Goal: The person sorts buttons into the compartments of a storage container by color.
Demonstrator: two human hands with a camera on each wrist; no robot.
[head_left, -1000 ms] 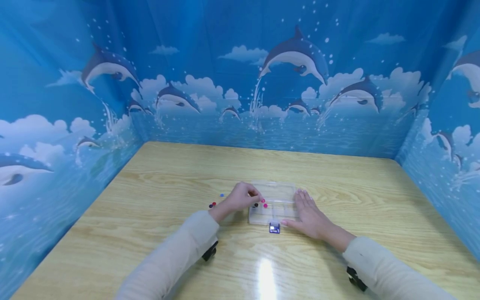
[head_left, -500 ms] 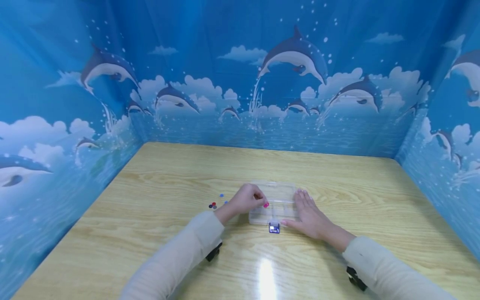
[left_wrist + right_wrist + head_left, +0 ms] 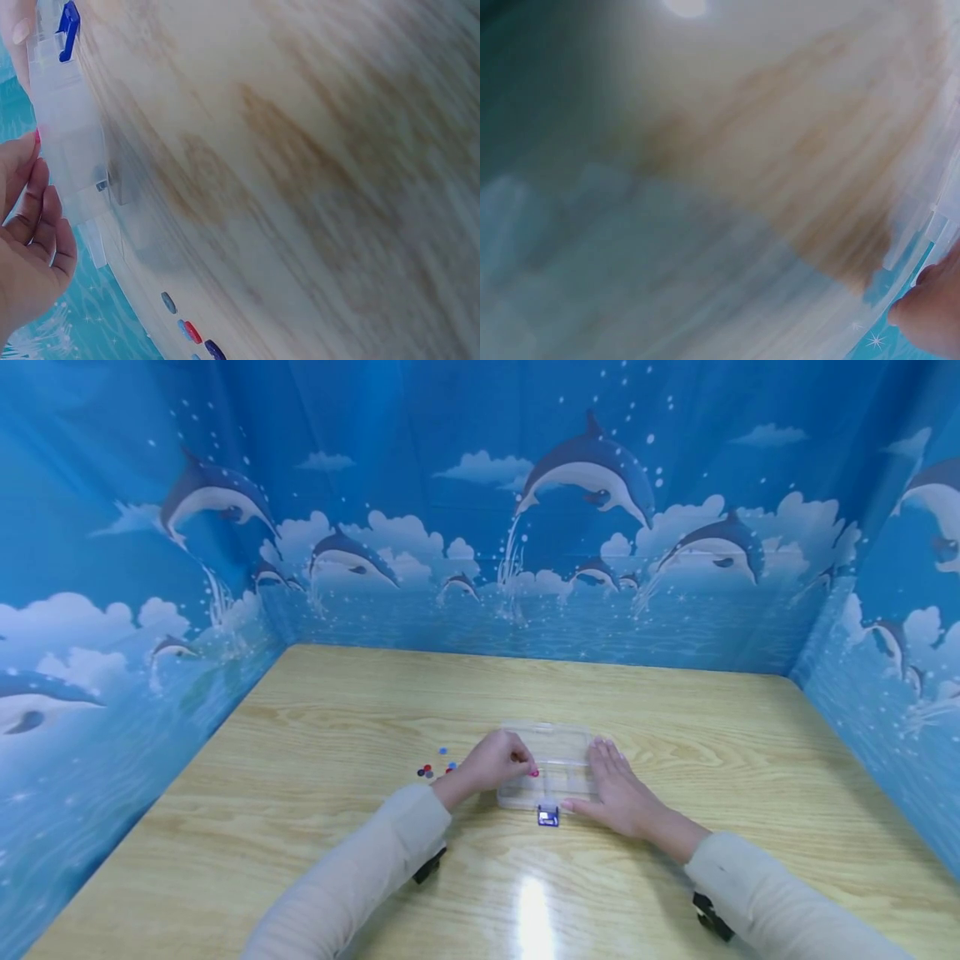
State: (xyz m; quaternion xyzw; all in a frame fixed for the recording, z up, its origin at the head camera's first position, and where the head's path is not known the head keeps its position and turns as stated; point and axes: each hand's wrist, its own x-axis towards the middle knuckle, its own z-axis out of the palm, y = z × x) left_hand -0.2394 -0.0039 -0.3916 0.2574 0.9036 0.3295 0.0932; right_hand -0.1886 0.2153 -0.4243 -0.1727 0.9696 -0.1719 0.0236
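Note:
A clear plastic compartment box (image 3: 522, 793) sits on the table with its lid (image 3: 557, 742) raised back and a blue latch (image 3: 548, 817) at the front. My left hand (image 3: 495, 760) reaches over the box's left part and pinches a small pink button (image 3: 535, 773) between thumb and finger. In the left wrist view that pink button (image 3: 37, 136) shows only as a sliver at the fingertips. Against the box's right side lies my right hand (image 3: 622, 793), fingers straight, thumb near the front edge. The left hand hides the box's back-left compartment.
Left of the box, several small buttons (image 3: 428, 768) in blue, red, grey and dark navy lie loose on the wooden table (image 3: 360, 843). A blue dolphin-print curtain (image 3: 480, 527) surrounds the table at the back and sides.
My left hand has moved slightly right and toward me, lowering the pink button over the box. More loose buttons show beside its wrist. The right hand stays where it was.

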